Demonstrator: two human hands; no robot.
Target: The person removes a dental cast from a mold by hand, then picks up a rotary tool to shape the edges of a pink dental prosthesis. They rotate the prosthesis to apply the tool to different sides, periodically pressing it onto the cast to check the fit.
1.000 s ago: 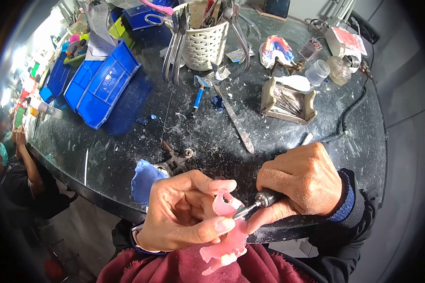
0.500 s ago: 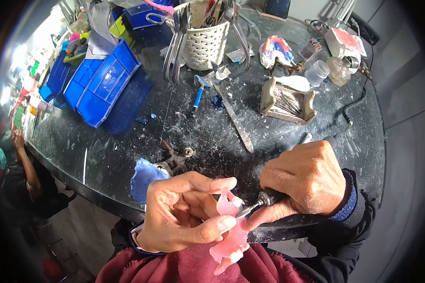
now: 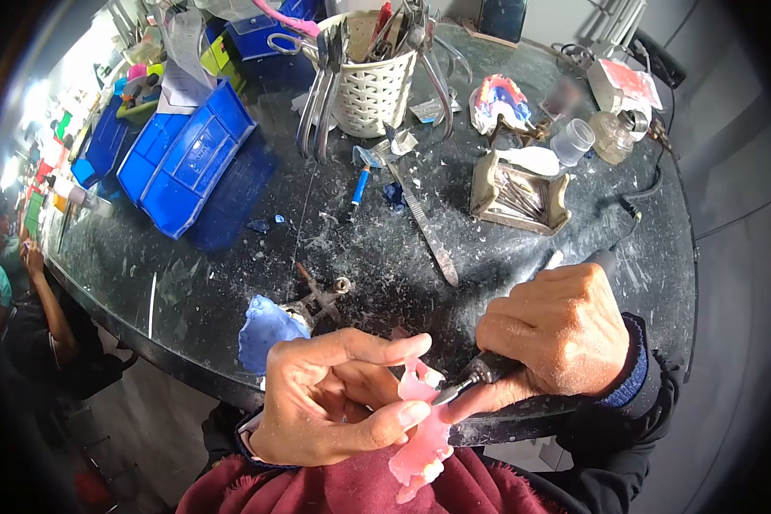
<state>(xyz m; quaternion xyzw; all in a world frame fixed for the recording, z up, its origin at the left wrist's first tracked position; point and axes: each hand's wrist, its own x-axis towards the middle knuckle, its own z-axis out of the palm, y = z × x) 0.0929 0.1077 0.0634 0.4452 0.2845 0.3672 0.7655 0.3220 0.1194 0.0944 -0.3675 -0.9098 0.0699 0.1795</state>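
My left hand (image 3: 334, 403) pinches a pink denture (image 3: 421, 450) between thumb and fingers. A few pale teeth show along the denture's right and lower edges. My right hand (image 3: 557, 334) is closed round a dark handpiece (image 3: 492, 368), a rotary grinding tool with a metal nose. Its pointed bur lies against the pink denture close to my left thumb; the exact contact is hard to make out. My right thumb is stretched toward the denture and touches its edge. Behind my left hand lies a blue moulded piece (image 3: 270, 334) beside a metal articulator (image 3: 321, 298).
A white basket (image 3: 373, 94) with pliers hung on its rim stands at the back. Left of it is a blue bin (image 3: 188, 163). A metal file-like tool (image 3: 428, 236), a box of burs (image 3: 518, 201) and a dental model (image 3: 499, 103) lie across the dusty table (image 3: 231, 265).
The view has shifted slightly. The denture is turned a little in my left hand, and the handpiece tip has moved slightly against it. Both hands keep their grip.
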